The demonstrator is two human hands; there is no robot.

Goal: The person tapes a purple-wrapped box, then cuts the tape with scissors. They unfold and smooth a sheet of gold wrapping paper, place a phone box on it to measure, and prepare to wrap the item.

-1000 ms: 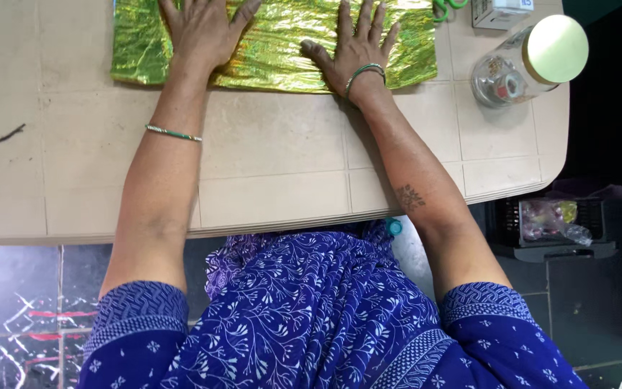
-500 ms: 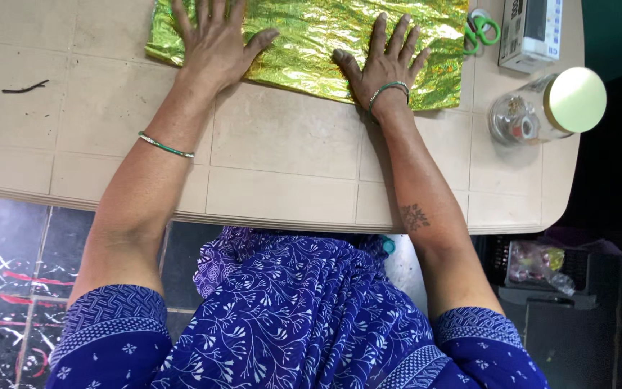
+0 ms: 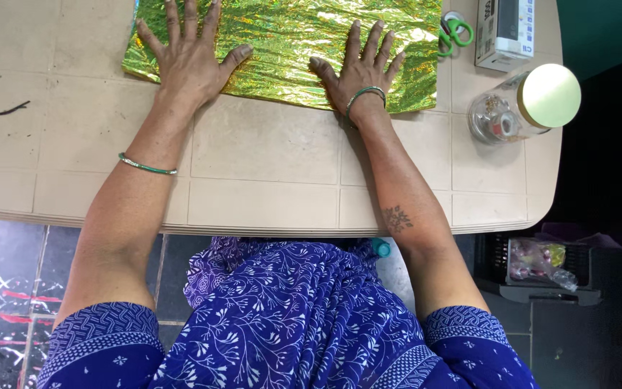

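A crinkled sheet of shiny green-gold foil paper (image 3: 289, 43) lies flat on the beige table (image 3: 268, 173), near its far side. My left hand (image 3: 188, 61) rests palm-down on the sheet's left part, fingers spread. On the sheet's right part my right hand (image 3: 358, 68) also presses flat with its fingers apart; a green bangle circles that wrist. Neither hand grips anything.
Green-handled scissors (image 3: 455, 32) lie just right of the foil. A white box (image 3: 505, 32) and a clear jar with a pale gold lid (image 3: 523, 104) stand at the table's right. A dark twig (image 3: 7, 109) lies at left. A black crate (image 3: 541, 270) sits on the floor.
Both hands stay flat on the foil. The view has shifted, so the table, scissors and box show more than a second ago.
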